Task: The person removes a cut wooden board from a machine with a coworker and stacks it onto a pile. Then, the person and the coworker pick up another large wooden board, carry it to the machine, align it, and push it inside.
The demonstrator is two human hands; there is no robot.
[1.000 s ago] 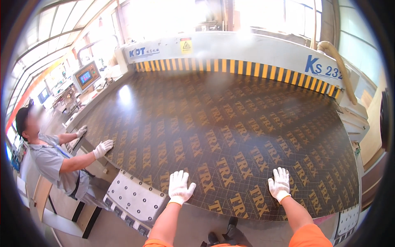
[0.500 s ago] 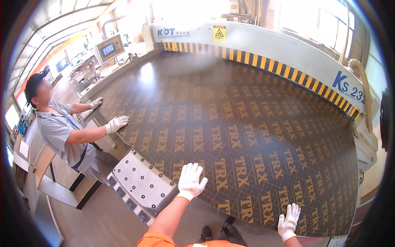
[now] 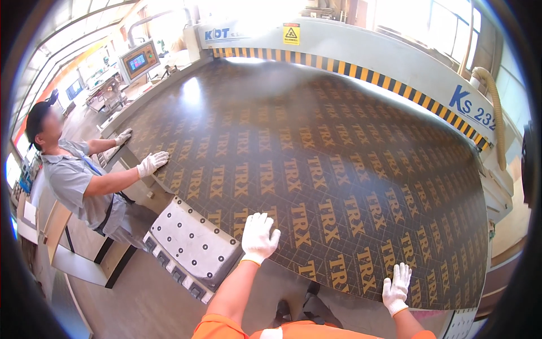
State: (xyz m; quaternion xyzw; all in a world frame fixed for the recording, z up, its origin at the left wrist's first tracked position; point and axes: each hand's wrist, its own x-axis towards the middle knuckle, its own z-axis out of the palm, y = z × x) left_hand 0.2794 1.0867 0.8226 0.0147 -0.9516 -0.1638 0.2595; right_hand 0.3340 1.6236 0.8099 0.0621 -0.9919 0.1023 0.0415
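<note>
A large dark sheet (image 3: 316, 186) with rows of gold lettering lies flat across the machine bed in front of me. My left hand (image 3: 259, 237), in a white knit glove, rests flat on its near edge, fingers stretched out. Farther right, my gloved right hand (image 3: 397, 288) also lies on the near edge with its fingers extended. Neither hand has anything wrapped in its fingers. Just left of my left hand is a pale support table (image 3: 195, 240) dotted with dark round studs.
A co-worker (image 3: 73, 181) at the left has both gloved hands on the sheet's left edge. Across the far side runs a white machine beam (image 3: 361, 48) with a yellow-black striped guard (image 3: 361, 73). A control screen (image 3: 139, 61) stands back left; a ribbed hose (image 3: 497, 113) hangs at right.
The striped guard and beam sit slightly higher in view, and a bright gap now shows beneath the guard. My hands and the co-worker's stay on the sheet's edges.
</note>
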